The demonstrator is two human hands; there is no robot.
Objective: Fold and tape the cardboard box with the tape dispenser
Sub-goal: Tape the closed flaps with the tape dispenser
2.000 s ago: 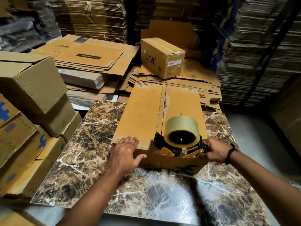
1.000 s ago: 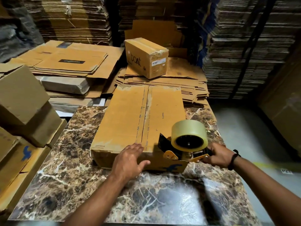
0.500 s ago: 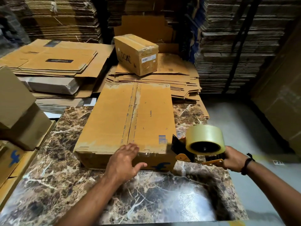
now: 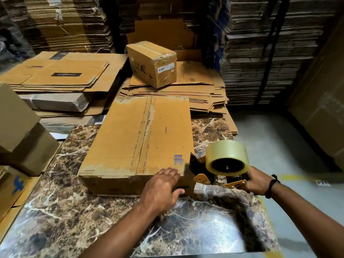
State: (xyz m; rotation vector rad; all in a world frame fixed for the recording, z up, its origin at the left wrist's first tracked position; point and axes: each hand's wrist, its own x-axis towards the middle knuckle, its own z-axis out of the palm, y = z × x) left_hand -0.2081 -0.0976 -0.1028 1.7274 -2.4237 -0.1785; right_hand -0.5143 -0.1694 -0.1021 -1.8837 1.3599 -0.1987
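Both forearms are bare and reach forward from the lower edge of the view, the left one from the middle, the right one from the right corner. The left hand (image 4: 161,189) lies palm down with its fingers (image 4: 168,173) straight and close together, resting on the near top edge of the cardboard box (image 4: 130,138); the thumb is spread apart toward the right. The right hand (image 4: 257,182) is curled round the handle of the tape dispenser (image 4: 225,162) and grips it. A dark band (image 4: 271,186) sits on the right wrist
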